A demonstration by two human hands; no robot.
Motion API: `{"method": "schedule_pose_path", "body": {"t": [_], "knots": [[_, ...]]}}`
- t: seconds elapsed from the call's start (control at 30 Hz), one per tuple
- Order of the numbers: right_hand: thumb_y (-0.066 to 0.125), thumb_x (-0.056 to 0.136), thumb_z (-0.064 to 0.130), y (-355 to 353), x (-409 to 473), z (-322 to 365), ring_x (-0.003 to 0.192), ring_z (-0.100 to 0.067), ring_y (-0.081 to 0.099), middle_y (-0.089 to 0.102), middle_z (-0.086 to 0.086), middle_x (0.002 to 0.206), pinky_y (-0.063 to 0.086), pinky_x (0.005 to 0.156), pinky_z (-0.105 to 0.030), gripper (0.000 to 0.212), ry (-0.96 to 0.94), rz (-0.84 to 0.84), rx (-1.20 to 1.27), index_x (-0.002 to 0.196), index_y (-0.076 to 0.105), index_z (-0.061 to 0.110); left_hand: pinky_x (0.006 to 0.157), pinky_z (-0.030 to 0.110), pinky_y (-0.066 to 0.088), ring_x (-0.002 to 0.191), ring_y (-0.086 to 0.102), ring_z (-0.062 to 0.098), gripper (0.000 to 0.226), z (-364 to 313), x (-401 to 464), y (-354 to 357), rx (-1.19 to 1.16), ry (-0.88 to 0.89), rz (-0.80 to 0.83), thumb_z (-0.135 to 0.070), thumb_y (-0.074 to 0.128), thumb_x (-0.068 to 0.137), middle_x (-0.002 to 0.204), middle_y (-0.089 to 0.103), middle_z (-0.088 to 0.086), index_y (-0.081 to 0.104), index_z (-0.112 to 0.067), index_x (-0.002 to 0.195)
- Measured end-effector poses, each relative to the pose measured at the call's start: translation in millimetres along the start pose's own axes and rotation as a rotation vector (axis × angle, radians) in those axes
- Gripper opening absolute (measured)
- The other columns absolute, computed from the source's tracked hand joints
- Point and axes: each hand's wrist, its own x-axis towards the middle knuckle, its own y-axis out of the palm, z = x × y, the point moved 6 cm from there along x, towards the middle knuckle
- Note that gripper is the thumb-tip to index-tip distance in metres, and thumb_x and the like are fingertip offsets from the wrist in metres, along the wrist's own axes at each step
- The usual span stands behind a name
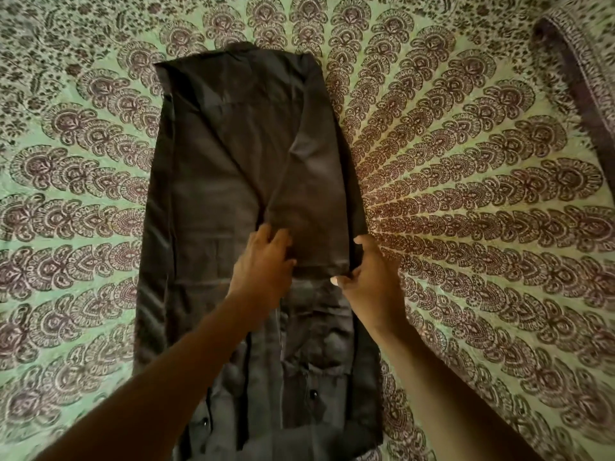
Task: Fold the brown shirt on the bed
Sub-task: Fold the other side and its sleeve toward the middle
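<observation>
The brown shirt lies lengthwise on the bed, its sides folded inward into a long narrow strip, with buttons visible at the near end. A sleeve lies diagonally across the middle, its cuff end between my hands. My left hand presses flat on the left edge of that cuff, fingers spread. My right hand pinches the shirt's right edge beside the cuff between thumb and fingers.
A green bedspread with a brown peacock-feather pattern covers the whole bed. A folded-over border of the spread lies at the far right.
</observation>
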Motion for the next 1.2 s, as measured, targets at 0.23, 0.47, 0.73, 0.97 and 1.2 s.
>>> {"method": "schedule_pose_path", "body": {"t": [0.23, 0.47, 0.73, 0.97, 1.2], "knots": [[0.084, 0.077, 0.019, 15.4, -47.2, -22.5, 0.081, -0.02, 0.069, 0.065, 0.01, 0.086, 0.059, 0.065, -0.042, 0.046, 0.029, 0.014, -0.016, 0.108, 0.05, 0.025, 0.097, 0.035, 0.053, 0.105, 0.058, 0.023, 0.044, 20.3, -86.1, 28.8, -0.174, -0.173, 0.115, -0.017, 0.074, 0.09, 0.138, 0.039, 0.007, 0.055, -0.015, 0.13], [0.089, 0.073, 0.018, 24.2, -92.6, -37.5, 0.064, -0.015, 0.062, 0.058, 0.009, 0.067, 0.047, 0.057, -0.031, 0.041, 0.054, 0.13, -0.026, 0.082, 0.049, 0.026, 0.071, 0.025, 0.054, 0.081, 0.066, 0.019, 0.029, 34.7, -129.0, 45.8, -0.341, -0.284, 0.142, 0.001, 0.073, 0.083, 0.08, 0.062, -0.005, 0.058, -0.024, 0.083], [0.091, 0.072, 0.01, 12.8, -111.8, -68.5, 0.055, -0.019, 0.071, 0.073, -0.006, 0.067, 0.061, 0.058, -0.041, 0.03, 0.126, 0.234, 0.112, 0.084, 0.064, 0.017, 0.086, 0.033, 0.054, 0.104, 0.068, 0.026, 0.032, 33.4, -155.8, 48.9, -0.332, -0.292, 0.034, -0.008, 0.079, 0.084, 0.117, 0.067, 0.006, 0.069, -0.014, 0.113], [0.086, 0.079, 0.008, 17.6, -120.9, -69.8, 0.059, -0.018, 0.069, 0.07, -0.005, 0.065, 0.062, 0.063, -0.048, 0.025, 0.057, 0.197, 0.137, 0.084, 0.063, 0.018, 0.09, 0.05, 0.056, 0.09, 0.07, 0.032, 0.04, 25.1, -165.2, 53.0, -0.249, -0.146, 0.011, -0.006, 0.072, 0.087, 0.129, 0.049, 0.004, 0.061, -0.008, 0.126], [0.084, 0.079, 0.007, 16.4, -116.7, -62.9, 0.056, -0.001, 0.062, 0.066, 0.001, 0.064, 0.047, 0.056, -0.016, 0.027, 0.017, 0.194, 0.045, 0.089, 0.061, 0.018, 0.088, 0.046, 0.056, 0.121, 0.054, 0.03, 0.045, 22.0, -178.2, 40.0, 0.046, -0.021, -0.1, -0.028, 0.073, 0.087, 0.147, 0.039, 0.003, 0.059, -0.016, 0.127]]}}
